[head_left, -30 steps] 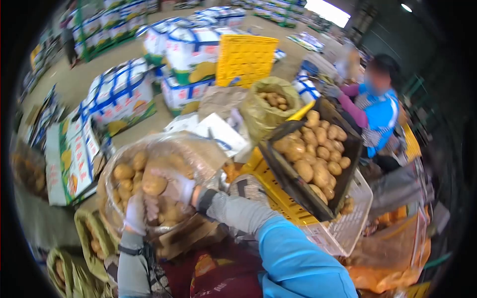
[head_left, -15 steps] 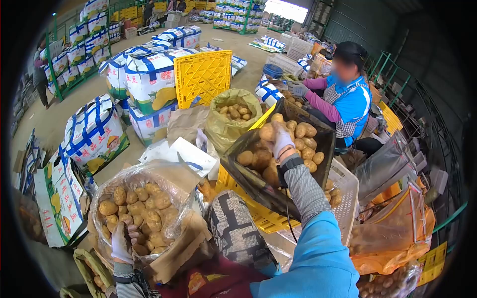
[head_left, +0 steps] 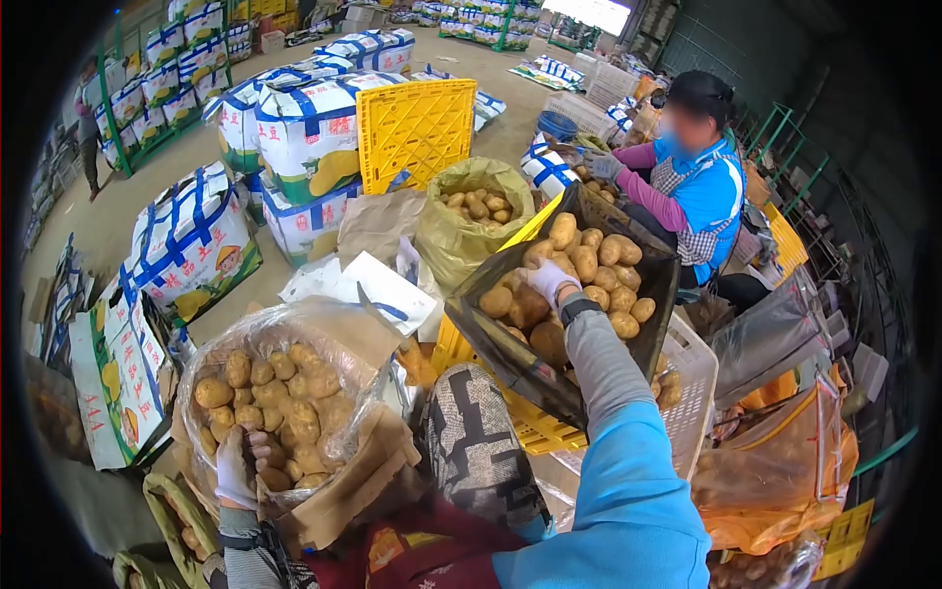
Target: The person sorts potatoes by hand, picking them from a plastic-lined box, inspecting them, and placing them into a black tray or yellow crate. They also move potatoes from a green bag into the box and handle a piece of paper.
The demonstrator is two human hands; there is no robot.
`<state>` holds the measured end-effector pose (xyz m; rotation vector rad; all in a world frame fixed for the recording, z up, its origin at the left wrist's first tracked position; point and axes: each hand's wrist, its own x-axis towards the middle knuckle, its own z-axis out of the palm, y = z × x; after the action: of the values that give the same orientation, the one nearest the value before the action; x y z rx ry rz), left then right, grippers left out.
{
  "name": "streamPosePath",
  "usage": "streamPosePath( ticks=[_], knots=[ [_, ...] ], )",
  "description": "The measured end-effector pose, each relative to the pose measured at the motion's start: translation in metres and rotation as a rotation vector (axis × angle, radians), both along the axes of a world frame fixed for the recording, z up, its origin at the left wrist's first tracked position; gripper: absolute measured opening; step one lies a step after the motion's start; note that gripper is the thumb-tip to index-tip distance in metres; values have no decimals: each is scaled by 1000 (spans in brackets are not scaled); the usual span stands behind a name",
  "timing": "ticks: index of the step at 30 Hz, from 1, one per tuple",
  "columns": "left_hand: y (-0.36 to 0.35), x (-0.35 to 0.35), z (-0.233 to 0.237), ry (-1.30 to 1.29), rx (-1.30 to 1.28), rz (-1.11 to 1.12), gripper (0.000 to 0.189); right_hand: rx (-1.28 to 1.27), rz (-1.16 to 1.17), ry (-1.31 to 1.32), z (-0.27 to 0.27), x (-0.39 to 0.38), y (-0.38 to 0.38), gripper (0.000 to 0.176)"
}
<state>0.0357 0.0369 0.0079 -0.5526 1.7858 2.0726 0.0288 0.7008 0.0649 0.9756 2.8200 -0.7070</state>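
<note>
My left hand (head_left: 238, 468), in a pale glove with bare fingertips, is at the near left rim of a cardboard box (head_left: 368, 481) lined with clear plastic. Its thumb and fingers are apart beside the potatoes (head_left: 299, 417) heaped inside, and no potato shows in its grasp. Farther right, my right hand (head_left: 551, 282), also gloved, reaches into a black tray (head_left: 659, 285) of potatoes. It is closed on a potato (head_left: 538, 254) at the top of the heap; part of the fingers is hidden. Loose potatoes (head_left: 616, 265) lie to the right of that hand.
A green-yellow sack (head_left: 456, 245) of potatoes stands behind the tray. A yellow crate (head_left: 417, 133) stands upright beside packed white bags (head_left: 309, 118). A co-worker (head_left: 702, 187) sits at the right. A white crate (head_left: 692, 378) and an orange mesh sack (head_left: 765, 491) are near my right arm.
The view has shifted slightly, so the tray appears lower and farther right. My right hand has moved a little toward the tray's left side. My left hand stays at the box rim.
</note>
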Motion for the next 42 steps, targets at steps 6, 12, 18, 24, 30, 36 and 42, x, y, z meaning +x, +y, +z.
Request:
streamPosePath(
  ticks=[6, 12, 18, 24, 30, 36, 42],
  knots=[
    [-9, 1, -2, 49, 30, -4, 35, 302, 580, -158, 33, 17, -91, 54],
    [-18, 17, 47, 115, 170, 171, 22, 446, 451, 28, 44, 0, -107, 36],
    [-45, 29, 72, 259, 219, 301, 21, -133, 582, 484, 36, -35, -224, 18],
    [-64, 26, 84, 196, 301, 335, 33, -132, 952, 9, -36, -48, -409, 42],
    [-87, 20, 87, 265, 445, 442, 34, -76, 1069, 23, -126, -66, -519, 61],
    [-94, 15, 85, 305, 696, 569, 36, -819, 351, 28, -140, -146, -575, 74],
    [-99, 3, 84, 232, 760, 609, 32, -493, 261, -175, -192, -239, -601, 88]
  ],
)
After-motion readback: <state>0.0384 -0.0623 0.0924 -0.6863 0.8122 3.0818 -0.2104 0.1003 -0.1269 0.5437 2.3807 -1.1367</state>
